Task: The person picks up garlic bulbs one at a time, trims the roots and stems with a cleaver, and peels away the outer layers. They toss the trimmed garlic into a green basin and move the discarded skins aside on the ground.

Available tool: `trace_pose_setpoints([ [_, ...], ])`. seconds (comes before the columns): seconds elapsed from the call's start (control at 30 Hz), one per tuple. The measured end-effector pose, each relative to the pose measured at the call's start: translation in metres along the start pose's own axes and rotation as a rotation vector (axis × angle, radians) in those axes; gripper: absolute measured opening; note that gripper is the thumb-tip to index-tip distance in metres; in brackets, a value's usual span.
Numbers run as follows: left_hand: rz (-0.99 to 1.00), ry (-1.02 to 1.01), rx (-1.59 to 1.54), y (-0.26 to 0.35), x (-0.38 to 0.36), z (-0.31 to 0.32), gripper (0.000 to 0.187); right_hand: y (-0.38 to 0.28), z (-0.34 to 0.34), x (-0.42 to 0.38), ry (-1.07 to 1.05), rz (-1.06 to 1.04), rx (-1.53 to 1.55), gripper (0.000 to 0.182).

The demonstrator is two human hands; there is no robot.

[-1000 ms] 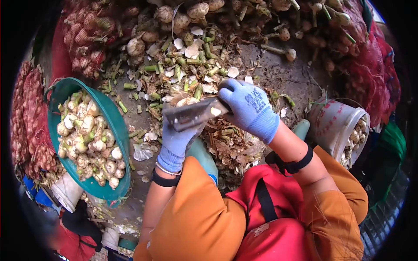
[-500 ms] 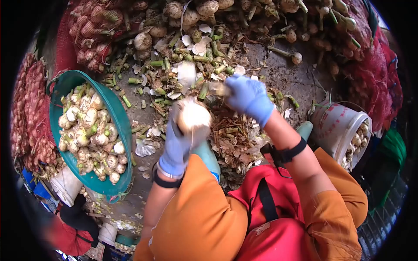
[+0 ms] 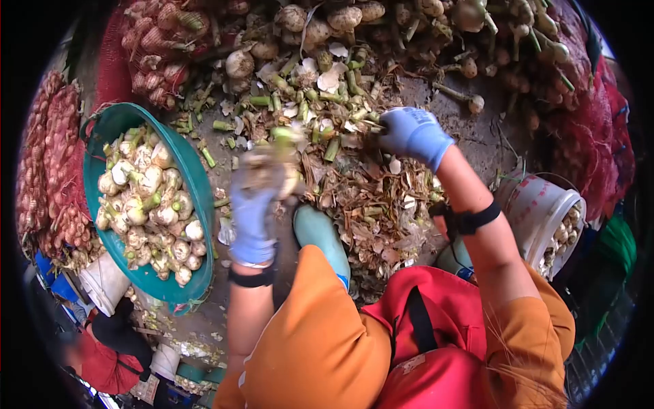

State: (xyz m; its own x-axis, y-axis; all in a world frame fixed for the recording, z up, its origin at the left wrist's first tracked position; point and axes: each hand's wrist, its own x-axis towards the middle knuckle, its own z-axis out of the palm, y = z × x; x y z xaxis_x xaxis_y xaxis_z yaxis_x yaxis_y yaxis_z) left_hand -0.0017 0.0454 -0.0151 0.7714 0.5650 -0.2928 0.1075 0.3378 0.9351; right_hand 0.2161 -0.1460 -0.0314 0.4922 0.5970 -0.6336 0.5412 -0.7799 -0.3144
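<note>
My left hand (image 3: 253, 221), in a blue-grey glove, is closed around a garlic bulb (image 3: 262, 170). The bulb is smeared by motion, and a green stem end (image 3: 286, 135) shows at its top. Off to the right, my right hand (image 3: 413, 136) is a gloved fist above the heap of trimmings. Whatever it grips is hidden by the fingers and too dark to name. Left of my left hand stands a green basin (image 3: 204, 225) holding many trimmed garlic bulbs (image 3: 150, 198).
Dry husks (image 3: 371, 211) and cut green stems (image 3: 332, 148) cover the ground before my boot (image 3: 320, 235). Untrimmed garlic (image 3: 344, 19) is piled beyond. A white bucket (image 3: 528, 204) lies tilted at right. Filled net bags (image 3: 51, 157) stand left; another person (image 3: 109, 361) is at lower left.
My left hand has swung left with the garlic bulb, towards the basin, and the bulb's pale face has turned aside. My right hand has shifted a little to the right. The view has moved slightly.
</note>
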Motion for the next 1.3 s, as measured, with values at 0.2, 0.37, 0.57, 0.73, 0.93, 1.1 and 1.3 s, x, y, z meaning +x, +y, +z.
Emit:
trace_pose_setpoints([
  [0.2, 0.012, -0.509, -0.908, 0.060, 0.044, -0.047, 0.059, 0.005, 0.010, 0.083, 0.577, -0.332, 0.450, 0.040],
  [0.37, 0.061, 0.071, -0.030, -0.025, 0.135, -0.025, 0.047, -0.031, 0.034, 0.097, 0.261, -0.141, 0.389, 0.041],
  [0.57, 0.156, -0.081, 1.552, -0.066, 0.139, 0.020, 0.074, 0.001, 0.079, 0.003, -0.176, -0.015, 1.176, 0.037],
  [0.73, 0.200, -0.582, 1.500, -0.070, 0.065, 0.036, 0.070, 0.031, 0.035, -0.048, -0.125, 0.117, 1.105, 0.030],
  [0.93, 0.350, -0.359, 1.175, -0.087, 0.017, 0.019, 0.063, 0.198, 0.029, 0.009, 0.570, 0.182, 0.022, 0.044],
  [1.1, 0.204, -0.100, 1.095, -0.067, -0.006, 0.006, 0.064, 0.241, 0.034, 0.032, 0.409, 0.076, -0.020, 0.036],
  [1.3, 0.137, 0.286, 0.622, -0.009, -0.052, -0.029, 0.054, 0.233, 0.046, 0.033, 0.345, -0.163, 0.686, 0.018],
])
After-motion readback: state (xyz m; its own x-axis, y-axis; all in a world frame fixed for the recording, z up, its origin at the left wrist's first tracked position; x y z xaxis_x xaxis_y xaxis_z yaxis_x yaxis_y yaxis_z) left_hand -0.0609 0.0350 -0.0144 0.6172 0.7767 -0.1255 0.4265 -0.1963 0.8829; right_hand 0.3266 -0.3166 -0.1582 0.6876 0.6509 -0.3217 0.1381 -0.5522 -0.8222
